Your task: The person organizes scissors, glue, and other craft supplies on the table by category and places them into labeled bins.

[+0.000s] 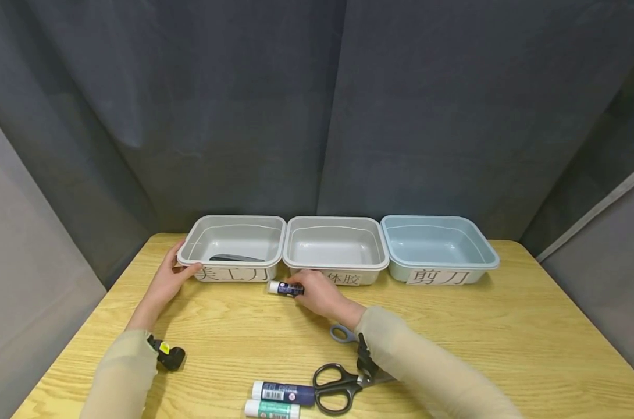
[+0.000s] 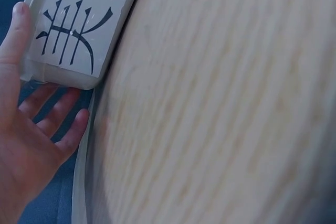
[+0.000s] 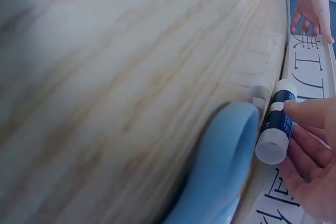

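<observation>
My right hand (image 1: 319, 294) pinches a navy-and-white glue stick (image 1: 282, 288) between thumb and fingers, just in front of the middle grey bin (image 1: 335, 221). In the right wrist view the glue stick (image 3: 276, 124) lies beside the labelled bin fronts. At the left grey bin (image 1: 233, 219), my left hand (image 1: 167, 279) grips the near left corner. Its thumb is on the front rim and the other fingers are at the side, as the left wrist view shows. A dark utility knife (image 1: 237, 258) lies inside that bin.
A blue bin (image 1: 432, 221) stands at the right end of the row. Nearer on the wooden table (image 1: 233, 343) lie black-handled scissors (image 1: 334, 389), a blue scissor handle (image 1: 342, 333), a navy glue stick (image 1: 285, 393) and a green one (image 1: 272, 409). My right forearm partly covers the scissors.
</observation>
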A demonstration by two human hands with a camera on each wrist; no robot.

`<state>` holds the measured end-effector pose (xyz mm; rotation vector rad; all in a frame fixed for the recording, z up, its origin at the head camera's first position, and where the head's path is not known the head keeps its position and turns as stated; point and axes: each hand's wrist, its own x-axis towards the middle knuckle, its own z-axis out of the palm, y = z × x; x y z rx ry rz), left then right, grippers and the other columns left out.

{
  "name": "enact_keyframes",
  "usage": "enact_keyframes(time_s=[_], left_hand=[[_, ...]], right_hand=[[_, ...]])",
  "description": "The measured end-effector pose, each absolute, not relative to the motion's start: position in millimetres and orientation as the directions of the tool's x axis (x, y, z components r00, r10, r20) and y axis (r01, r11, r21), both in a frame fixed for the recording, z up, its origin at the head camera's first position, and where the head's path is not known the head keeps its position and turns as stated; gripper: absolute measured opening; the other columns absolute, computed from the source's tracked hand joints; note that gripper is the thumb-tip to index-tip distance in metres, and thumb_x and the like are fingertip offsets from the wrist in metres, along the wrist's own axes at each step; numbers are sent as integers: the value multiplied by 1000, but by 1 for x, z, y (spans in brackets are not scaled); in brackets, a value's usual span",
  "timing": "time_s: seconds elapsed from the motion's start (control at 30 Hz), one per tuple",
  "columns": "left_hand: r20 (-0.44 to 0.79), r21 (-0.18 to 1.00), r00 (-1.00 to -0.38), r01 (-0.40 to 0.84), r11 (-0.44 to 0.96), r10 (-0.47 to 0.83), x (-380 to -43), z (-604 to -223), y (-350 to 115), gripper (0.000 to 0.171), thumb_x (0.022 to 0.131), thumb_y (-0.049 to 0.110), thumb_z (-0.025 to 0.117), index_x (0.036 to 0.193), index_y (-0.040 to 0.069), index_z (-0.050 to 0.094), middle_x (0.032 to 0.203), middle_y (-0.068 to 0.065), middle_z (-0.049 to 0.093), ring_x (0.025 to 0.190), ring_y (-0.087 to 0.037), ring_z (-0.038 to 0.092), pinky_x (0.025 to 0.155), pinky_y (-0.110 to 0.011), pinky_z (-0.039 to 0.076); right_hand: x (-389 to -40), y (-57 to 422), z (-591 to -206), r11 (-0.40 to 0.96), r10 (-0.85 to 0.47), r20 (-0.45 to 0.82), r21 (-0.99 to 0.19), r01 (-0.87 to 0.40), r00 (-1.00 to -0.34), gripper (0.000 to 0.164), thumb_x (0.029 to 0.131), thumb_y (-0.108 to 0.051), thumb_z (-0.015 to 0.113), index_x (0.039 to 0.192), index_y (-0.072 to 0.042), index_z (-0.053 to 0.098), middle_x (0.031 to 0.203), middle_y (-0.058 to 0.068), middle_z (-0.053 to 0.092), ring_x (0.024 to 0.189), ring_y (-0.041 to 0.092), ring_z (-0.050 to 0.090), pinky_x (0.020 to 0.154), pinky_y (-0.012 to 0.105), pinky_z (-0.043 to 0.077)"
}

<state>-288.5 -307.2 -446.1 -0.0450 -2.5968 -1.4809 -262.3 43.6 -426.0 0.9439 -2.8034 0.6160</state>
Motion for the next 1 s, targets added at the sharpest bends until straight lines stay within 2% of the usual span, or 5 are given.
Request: enact_keyframes(time_s=[0.17,0.33,0.47,0.8,1.0], left_hand=[[149,851,-988,103,515,-48,-288,-447,-308,85,84,41,62,147,15,10,148,-16,21,124,-33,32,96,-46,31],[141,854,-989,98,512,-46,-286,-446,-307,86,85,40,61,147,15,9,148,-17,20,124,-33,31,97,-46,30],[136,855,-989,91,510,-52,-286,-446,-306,86,84,41,61,148,17,8,148,-17,21,123,-33,32,96,-45,30],[133,854,-990,89,512,-48,-285,-445,-305,85,85,40,60,148,17,7,148,-18,19,124,-33,30,97,-46,30],[137,851,-990,96,516,-42,-285,-444,-305,84,86,38,60,148,18,6,148,-19,18,124,-35,30,97,-48,29]], right_hand=[[-261,43,-426,723,-555,202,-364,-588,-807,42,69,-11,76,110,-9,66,101,3,63,92,18,58,84,32,46],[-260,43,-428,719,-560,191,-372,-587,-806,37,69,-14,78,105,-12,68,94,0,61,85,14,56,77,29,46],[-261,43,-429,715,-565,195,-368,-594,-802,35,70,-13,77,104,-11,68,94,0,61,86,15,56,78,30,46],[-262,48,-430,693,-602,209,-344,-634,-771,28,76,-4,66,104,-9,69,98,5,64,91,18,58,80,32,47],[-262,50,-431,672,-618,216,-354,-650,-756,29,77,-1,62,105,-8,69,96,5,63,86,18,58,77,32,47]])
